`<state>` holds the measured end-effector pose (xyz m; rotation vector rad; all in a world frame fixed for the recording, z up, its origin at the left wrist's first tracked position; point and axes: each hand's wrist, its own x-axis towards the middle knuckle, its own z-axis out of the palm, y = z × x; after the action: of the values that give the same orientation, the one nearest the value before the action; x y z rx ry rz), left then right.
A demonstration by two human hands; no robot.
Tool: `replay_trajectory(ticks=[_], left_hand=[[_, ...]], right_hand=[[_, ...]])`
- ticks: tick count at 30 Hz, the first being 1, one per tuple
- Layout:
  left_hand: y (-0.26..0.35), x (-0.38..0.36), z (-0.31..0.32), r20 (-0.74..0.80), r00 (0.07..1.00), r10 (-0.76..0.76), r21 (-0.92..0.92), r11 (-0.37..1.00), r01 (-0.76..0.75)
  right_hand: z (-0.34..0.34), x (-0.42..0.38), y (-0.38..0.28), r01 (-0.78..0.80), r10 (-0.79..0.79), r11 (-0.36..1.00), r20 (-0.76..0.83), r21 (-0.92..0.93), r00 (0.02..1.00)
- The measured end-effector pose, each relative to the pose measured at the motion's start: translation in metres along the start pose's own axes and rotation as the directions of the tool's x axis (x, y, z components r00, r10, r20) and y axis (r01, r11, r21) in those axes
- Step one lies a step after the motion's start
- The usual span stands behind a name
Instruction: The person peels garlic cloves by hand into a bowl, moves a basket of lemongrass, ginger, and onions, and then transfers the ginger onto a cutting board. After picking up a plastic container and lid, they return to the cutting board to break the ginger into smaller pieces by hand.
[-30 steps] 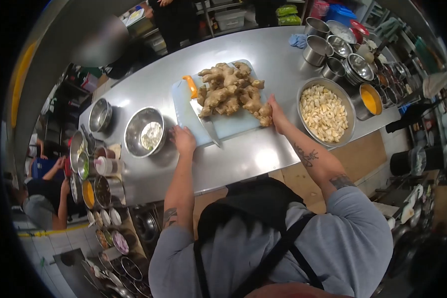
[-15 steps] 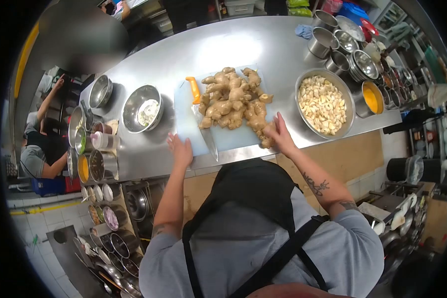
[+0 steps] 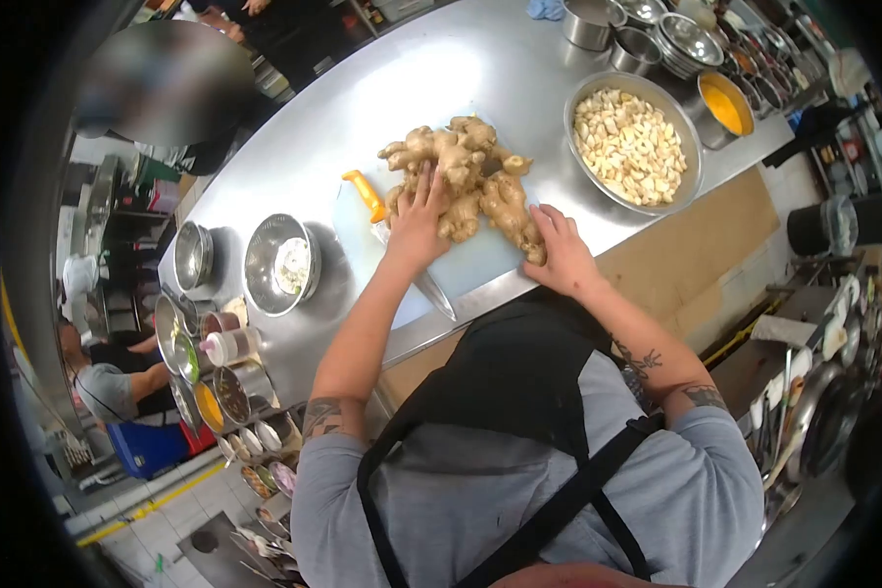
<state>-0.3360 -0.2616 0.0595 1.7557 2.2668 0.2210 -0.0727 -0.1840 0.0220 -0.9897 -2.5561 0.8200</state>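
A pile of ginger [image 3: 461, 162] lies on a pale cutting board [image 3: 363, 265] in front of me. My left hand [image 3: 417, 223] rests on the near left of the pile with its fingers stretched out over the roots. At the pile's right end, my right hand [image 3: 564, 257] touches a long piece of ginger [image 3: 510, 211]; its fingers are extended, not wrapped round it. A knife with an orange handle [image 3: 365, 196] lies along the board's left side, partly hidden behind my left hand, its tip near the table edge.
On the right stands a big bowl of peeled garlic cloves [image 3: 629, 147], with a pot of orange liquid [image 3: 723, 103] beyond. A perforated metal bowl [image 3: 265, 265] with white contents sits left. Metal pots [image 3: 593, 27] stand far right. A co-worker [image 3: 113, 387] is at far left.
My left hand has moved from the board's near left edge onto the ginger. My right hand stays at the pile's right end. The view has tilted and turned.
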Motion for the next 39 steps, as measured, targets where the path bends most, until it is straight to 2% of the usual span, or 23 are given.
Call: replay_trajectory(ticks=[1,9,12,16,19,21,23,25,27,30,32,34,37,39], left_hand=[[-0.001,0.008,0.0,-0.004,0.999,0.032,0.053,0.998,-0.031],[0.026,0.103,-0.011,0.02,0.983,0.184,0.048,0.982,-0.185],[0.032,0.142,0.007,-0.258,0.904,0.34,0.035,0.939,-0.343],[0.044,0.147,-0.006,-0.424,0.859,0.285,-0.212,0.891,-0.401],[0.012,0.114,-0.031,-0.313,0.931,0.186,-0.043,0.977,-0.21],[-0.027,0.081,-0.026,-0.112,0.993,-0.046,0.194,0.979,0.067],[-0.048,0.062,-0.019,0.123,0.961,-0.247,0.192,0.956,0.221],[-0.047,0.06,-0.008,0.237,0.933,-0.272,0.105,0.962,0.254],[-0.038,0.059,0.004,0.257,0.929,-0.265,0.123,0.963,0.24],[-0.019,0.074,0.009,0.352,0.903,-0.246,-0.098,0.95,0.296],[0.006,0.09,0.013,0.277,0.929,-0.244,-0.215,0.927,0.308],[0.034,0.109,0.018,0.147,0.945,-0.291,-0.506,0.799,0.325],[0.041,0.153,0.052,0.02,0.932,-0.363,-0.756,0.605,0.252],[0.046,0.168,0.064,-0.131,0.931,-0.34,-0.727,0.671,0.143]], right_hand=[[0.004,0.0,0.0,-0.021,0.021,1.0,-0.033,0.013,0.999],[0.004,0.034,0.026,-0.124,0.142,0.988,-0.21,0.096,0.967],[0.009,0.055,0.048,-0.138,0.18,0.975,-0.258,0.174,0.949],[0.008,0.074,0.059,-0.21,0.248,0.963,-0.247,0.17,0.937],[0.001,0.084,0.074,-0.172,0.204,0.974,-0.251,0.144,0.946],[-0.006,0.081,0.074,-0.146,0.161,0.985,-0.199,0.088,0.967],[-0.006,0.075,0.077,-0.126,0.152,0.981,-0.179,0.146,0.972],[-0.007,0.065,0.08,-0.124,0.148,0.976,-0.13,0.177,0.98],[-0.009,0.052,0.08,-0.137,0.15,0.972,-0.051,0.192,0.987],[-0.017,0.044,0.082,-0.151,0.145,0.964,0.042,0.218,0.988],[-0.012,0.044,0.092,-0.145,0.144,0.959,0.023,0.243,0.989],[-0.008,0.042,0.095,-0.142,0.143,0.955,0.018,0.262,0.99],[-0.008,0.041,0.095,-0.136,0.139,0.95,0.009,0.281,0.99],[-0.01,0.04,0.092,-0.136,0.144,0.942,-0.005,0.307,0.989]])
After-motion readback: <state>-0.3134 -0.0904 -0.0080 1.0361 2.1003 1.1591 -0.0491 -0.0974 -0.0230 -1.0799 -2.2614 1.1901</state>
